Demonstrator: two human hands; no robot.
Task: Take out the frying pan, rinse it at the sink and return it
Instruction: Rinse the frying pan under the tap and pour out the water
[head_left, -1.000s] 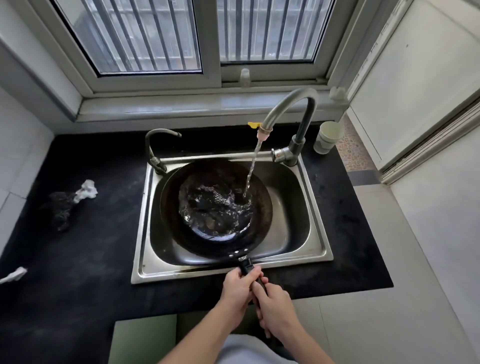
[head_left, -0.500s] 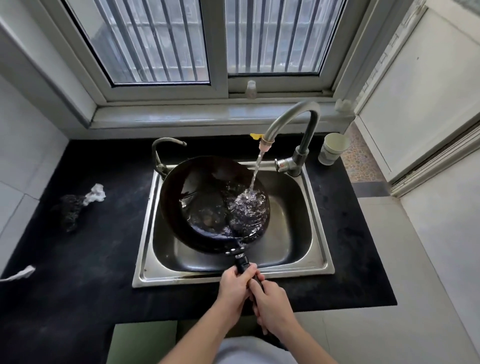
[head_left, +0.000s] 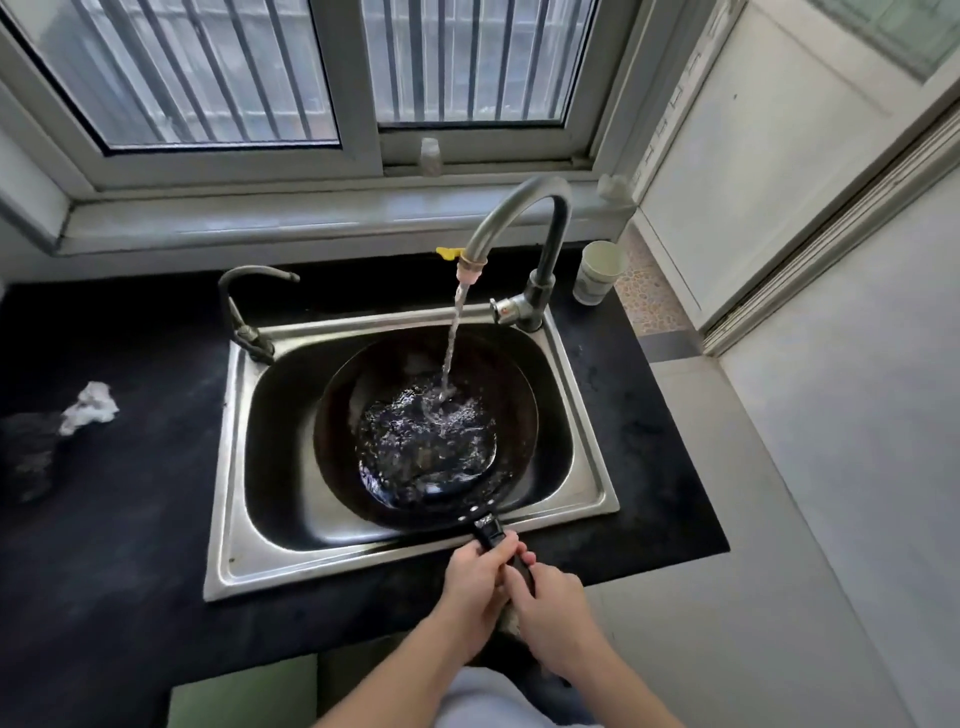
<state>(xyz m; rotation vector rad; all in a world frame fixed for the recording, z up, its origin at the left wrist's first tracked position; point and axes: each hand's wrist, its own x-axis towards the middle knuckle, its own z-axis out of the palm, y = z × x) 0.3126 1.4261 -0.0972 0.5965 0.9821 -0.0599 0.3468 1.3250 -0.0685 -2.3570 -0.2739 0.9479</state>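
A dark round frying pan (head_left: 337, 441) sits in the steel sink (head_left: 228, 519), a pool of water churning in its bottom. A stream runs from the curved tap (head_left: 519, 208) into the pan. The pan's black handle (head_left: 488, 532) points toward me over the sink's front rim. My left hand (head_left: 475, 587) grips the handle nearer the pan, and my right hand (head_left: 545, 608) grips it just behind. Both hands hide the handle's rear end.
A second, smaller tap (head_left: 244, 312) stands at the sink's back left corner. A white cup (head_left: 597, 273) stands right of the main tap. On the black counter (head_left: 130, 519) at the left lie a crumpled white rag (head_left: 88, 408) and a dark scrubber (head_left: 31, 447). A window sill runs behind.
The pan, tilted with water gathered at its right side half a second ago, now lies level again with the water pooled in its middle. Both hands keep hold of the handle.
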